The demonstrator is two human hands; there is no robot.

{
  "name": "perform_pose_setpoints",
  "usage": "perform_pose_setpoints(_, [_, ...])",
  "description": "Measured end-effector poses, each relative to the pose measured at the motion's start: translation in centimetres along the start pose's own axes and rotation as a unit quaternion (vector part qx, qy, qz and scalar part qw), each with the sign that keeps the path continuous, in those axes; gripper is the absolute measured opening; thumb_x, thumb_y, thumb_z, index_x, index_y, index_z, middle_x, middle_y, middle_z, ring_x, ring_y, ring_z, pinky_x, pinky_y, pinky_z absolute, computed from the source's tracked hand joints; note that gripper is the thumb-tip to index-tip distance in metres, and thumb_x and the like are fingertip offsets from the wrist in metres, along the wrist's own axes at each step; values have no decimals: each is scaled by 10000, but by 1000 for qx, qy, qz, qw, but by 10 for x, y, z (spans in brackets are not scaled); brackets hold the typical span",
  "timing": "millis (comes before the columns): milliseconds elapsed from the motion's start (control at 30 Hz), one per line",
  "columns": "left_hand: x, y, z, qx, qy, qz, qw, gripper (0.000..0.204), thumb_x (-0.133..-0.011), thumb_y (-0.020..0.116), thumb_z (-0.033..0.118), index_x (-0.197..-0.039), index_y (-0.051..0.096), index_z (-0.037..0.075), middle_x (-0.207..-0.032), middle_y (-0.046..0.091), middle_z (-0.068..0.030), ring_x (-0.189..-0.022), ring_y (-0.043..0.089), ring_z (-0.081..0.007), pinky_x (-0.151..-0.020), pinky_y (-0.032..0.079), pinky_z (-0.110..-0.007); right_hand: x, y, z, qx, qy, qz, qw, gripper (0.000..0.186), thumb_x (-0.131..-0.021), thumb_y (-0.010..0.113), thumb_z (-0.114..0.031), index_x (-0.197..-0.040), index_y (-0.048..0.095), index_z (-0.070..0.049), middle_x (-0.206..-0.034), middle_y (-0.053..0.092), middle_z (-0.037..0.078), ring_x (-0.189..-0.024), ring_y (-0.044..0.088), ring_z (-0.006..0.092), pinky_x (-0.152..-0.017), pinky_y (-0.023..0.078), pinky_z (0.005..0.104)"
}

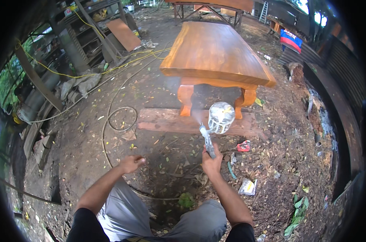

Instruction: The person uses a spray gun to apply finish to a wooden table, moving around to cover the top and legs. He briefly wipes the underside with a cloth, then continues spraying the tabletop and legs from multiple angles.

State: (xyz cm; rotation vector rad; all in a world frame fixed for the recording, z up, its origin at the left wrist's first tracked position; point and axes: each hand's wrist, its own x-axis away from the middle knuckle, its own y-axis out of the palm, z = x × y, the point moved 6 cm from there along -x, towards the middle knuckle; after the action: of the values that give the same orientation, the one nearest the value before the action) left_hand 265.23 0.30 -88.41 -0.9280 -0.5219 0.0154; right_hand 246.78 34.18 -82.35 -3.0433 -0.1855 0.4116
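Note:
My right hand is wrapped round the handle of a spray gun, ahead of my right knee. On the gun sits a clear cup, smeared with whitish liquid. Pale mist drifts from the nozzle toward the wooden table. This table has a glossy orange-brown slab top and curved legs, and its near end faces me. Over my left knee, my left hand hangs in the air with its fingers curled in. Nothing shows in it, and a hose on the ground passes behind that wrist.
Under the table's near legs lies a flat board. A yellow cord crosses the ground toward cluttered shelves at the left. Litter and leaves cover the dirt at right, beside a long dark beam. Another wooden table stands behind.

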Motion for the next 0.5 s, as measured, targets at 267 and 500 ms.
perform_pose_setpoints(267, [27, -8, -77, -48, -116, 45, 991, 589, -978, 485, 582, -1278, 655, 104, -1225, 682, -188, -1166, 627, -385, -1012, 486, -459, -1, 5, 83, 125, 49, 1, 991, 161, -857, 620, -53, -1008, 644, -1, -797, 674, 117, -736, 610, 166, -699, 497, 343])
perform_pose_setpoints(500, [24, -4, -89, -76, -110, 32, 991, 588, -963, 509, 585, -1262, 666, 104, -1196, 701, -166, -1156, 641, -360, -1001, 498, -443, 12, -16, 162, 210, 208, -55, 954, 446, -814, 691, -212, -1224, 653, -40, -1024, 692, 291, -1003, 671, 457, -856, 519, 478])
